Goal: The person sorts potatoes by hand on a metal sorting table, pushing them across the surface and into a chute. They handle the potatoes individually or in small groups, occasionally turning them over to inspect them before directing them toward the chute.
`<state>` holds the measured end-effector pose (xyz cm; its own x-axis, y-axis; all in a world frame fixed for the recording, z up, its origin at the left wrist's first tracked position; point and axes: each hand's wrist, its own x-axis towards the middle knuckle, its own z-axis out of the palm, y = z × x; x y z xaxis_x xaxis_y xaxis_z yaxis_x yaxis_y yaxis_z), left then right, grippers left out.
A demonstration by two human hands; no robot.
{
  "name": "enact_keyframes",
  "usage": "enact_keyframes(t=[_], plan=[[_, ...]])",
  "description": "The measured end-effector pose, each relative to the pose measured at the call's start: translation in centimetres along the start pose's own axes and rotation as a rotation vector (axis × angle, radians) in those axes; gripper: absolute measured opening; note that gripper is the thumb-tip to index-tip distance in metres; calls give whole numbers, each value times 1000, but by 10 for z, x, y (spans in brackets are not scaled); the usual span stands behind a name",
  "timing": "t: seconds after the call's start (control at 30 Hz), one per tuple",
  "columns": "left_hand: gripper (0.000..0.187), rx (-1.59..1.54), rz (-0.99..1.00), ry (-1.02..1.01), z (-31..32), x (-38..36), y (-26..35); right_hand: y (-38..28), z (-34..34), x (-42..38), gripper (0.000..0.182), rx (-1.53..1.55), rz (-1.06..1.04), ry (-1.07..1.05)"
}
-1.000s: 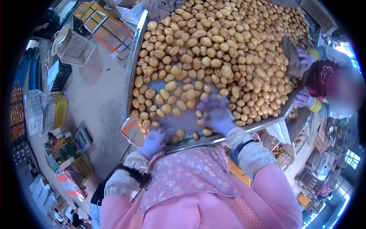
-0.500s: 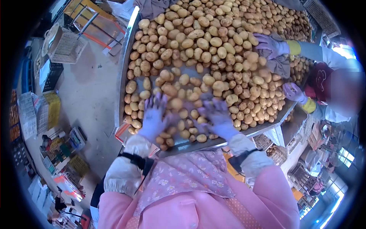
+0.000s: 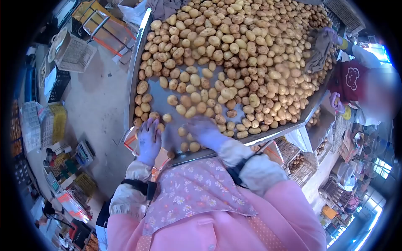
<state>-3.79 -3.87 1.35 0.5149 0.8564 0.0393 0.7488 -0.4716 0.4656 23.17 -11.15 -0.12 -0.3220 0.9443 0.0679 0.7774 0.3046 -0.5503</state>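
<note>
Yellow-brown potatoes (image 3: 251,54) cover most of a metal sorting table (image 3: 159,93), thickest at the back and right. My left hand (image 3: 149,140), in a lilac glove, is at the near left corner of the table, fingers bent downward beside a few potatoes. It holds nothing that I can see. My right hand (image 3: 205,131), gloved the same way, reaches low over the near edge, pointing left, next to several loose potatoes. Motion smears its fingers. Below the left corner, between my hands and apron, part of an orange-edged container (image 3: 161,159) shows.
Across the right side, a co-worker's gloved hand (image 3: 331,35) grips a grey cloth (image 3: 320,50); their other hand (image 3: 336,102) is at the table edge. Plastic crates (image 3: 75,52) stand on the floor to the left. A crate with potatoes (image 3: 299,163) sits below the right edge.
Both my hands have moved toward the near left corner, the right one sweeping left. Bare metal has widened at the table's left. The co-worker's hand has moved back and right with the cloth.
</note>
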Motion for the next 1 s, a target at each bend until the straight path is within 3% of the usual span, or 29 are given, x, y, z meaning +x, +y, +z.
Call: enact_keyframes(t=[0.03, 0.1, 0.13, 0.2, 0.27, 0.33, 0.37, 0.43, 0.5, 0.57, 0.63, 0.67, 0.73, 0.77, 0.83, 0.87, 0.9, 0.97, 1.0], plan=[[42, -98, 9, 65, 2, 19, 13, -8, 9, 16, 28, -6, 3, 10], [41, -128, 77, 24, 11, 60, 41, -19, 19, 37, 24, -245, 187, -483], [38, -205, 113, 2, 9, 85, 63, -17, 18, 34, 24, -250, 198, -474], [34, -242, 222, 12, 27, 129, 94, -18, 17, 15, 18, 123, 437, -166], [33, -207, 318, 50, 48, 167, 105, -28, -19, -34, 17, 605, 615, 287], [30, 209, 195, -434, 59, 189, 116, 3, -15, -94, 13, 491, 670, 403], [30, 201, 207, -442, 68, 187, 116, 5, -22, -118, 10, 985, 932, 443], [31, 274, 284, -388, 83, 185, 108, 19, -34, -146, 9, 835, 1024, 530], [32, 250, 272, -423, 82, 177, 104, 22, -55, -129, 16, 422, 963, 697], [31, 249, 240, -478, 93, 165, 85, 38, -69, -104, 26, 82, 847, 557], [26, 181, 131, -476, 74, 153, 88, 51, -65, -72, 33, -65, 799, 351], [24, -17, 47, -420, 81, 147, 67, 52, -67, -58, 33, -56, 798, 356], [21, -431, -161, -325, 99, 136, 17, 51, -75, -34, 38, -69, 1041, -105], [21, -426, -170, -326, 85, 130, 23, 55, -69, -41, 38, -62, 1037, -111], [19, -876, -409, -256, 45, 113, 35, 65, -60, -58, 38, -21, 1001, 78], [17, -957, -516, -301, 29, 102, 47, 51, -62, -65, 38, -66, 892, 269], [17, -958, -522, -296, 29, 90, 50, 38, -65, -63, 38, -66, 886, 265], [22, -897, -556, -308, 34, 67, 53, 8, -60, -52, 40, -178, 533, -300], [25, -927, -512, -271, 49, 54, 44, -5, -38, -49, 39, -161, 515, -353]])
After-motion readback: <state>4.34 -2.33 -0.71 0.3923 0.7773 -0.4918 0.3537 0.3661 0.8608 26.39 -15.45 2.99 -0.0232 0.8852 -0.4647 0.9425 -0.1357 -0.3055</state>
